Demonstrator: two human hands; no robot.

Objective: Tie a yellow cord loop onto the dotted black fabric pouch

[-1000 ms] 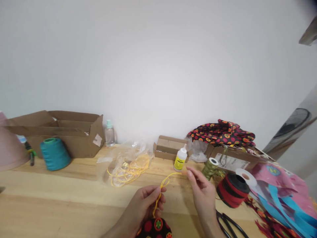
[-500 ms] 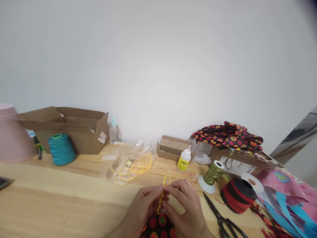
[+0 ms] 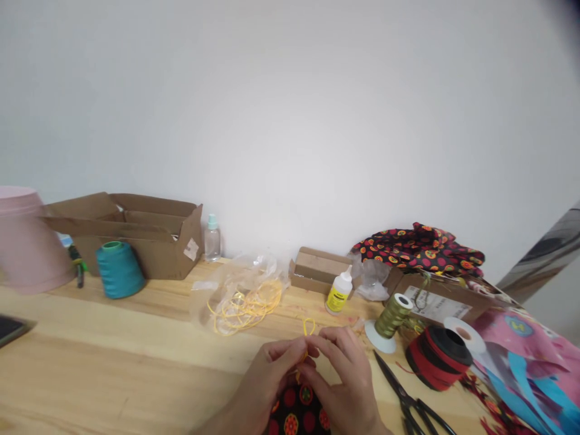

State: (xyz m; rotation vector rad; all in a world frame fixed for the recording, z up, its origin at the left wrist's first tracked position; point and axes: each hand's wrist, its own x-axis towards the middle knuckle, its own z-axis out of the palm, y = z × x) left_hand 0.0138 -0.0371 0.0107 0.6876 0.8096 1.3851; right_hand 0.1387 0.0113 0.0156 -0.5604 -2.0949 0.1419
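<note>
Close together at the front of the table, my left hand [image 3: 272, 377] and my right hand [image 3: 344, 377] both pinch a thin yellow cord [image 3: 309, 327]. A small loop of it sticks up above the fingertips. Below, a short stretch of the cord runs down toward black fabric [image 3: 296, 414] printed with red and orange round flowers. Part of that fabric is hidden by my hands, and the knot or crossing between the fingers cannot be made out. Black scissors [image 3: 410, 402] lie just right of my right hand.
Ahead stand a glue bottle [image 3: 339, 291], a plastic bag with yellow cord [image 3: 247, 305] and a small cardboard box [image 3: 319, 272]. Olive thread [image 3: 393, 315] and a red-black spool [image 3: 438, 357] are on the right. Teal thread [image 3: 118, 270] and a large box [image 3: 167, 251] stand left.
The yellow loop above my fingertips has changed shape and is narrower, and less cord shows below them. The whole view has shifted slightly, with the table things a little further right.
</note>
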